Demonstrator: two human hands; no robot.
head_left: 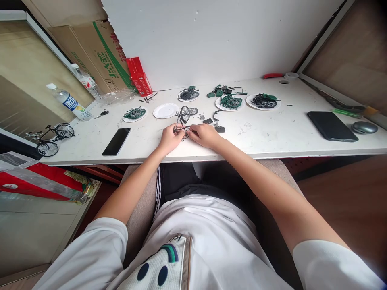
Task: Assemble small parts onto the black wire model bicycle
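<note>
Near the front of the white table, my left hand [171, 137] is closed around a partly built black model bicycle [184, 115], with one spoked wheel sticking up above my fingers. My right hand [203, 135] meets it from the other side, fingers pinched together at the bicycle's frame. What exactly the right fingertips grip is too small and partly hidden to make out. Just behind the hands lies a loose spoked wheel [192, 111]. Small black parts [208, 121] and a curved black piece [215, 115] are beside my right hand.
Paper plates with green and black bicycle parts [231, 102] stand at the back, beside a bare white plate [165, 110]. A finished model bicycle [50, 137], a phone [116, 141] and bottles [71, 102] are at left. A black case [332, 126] and a mouse [364, 127] lie right.
</note>
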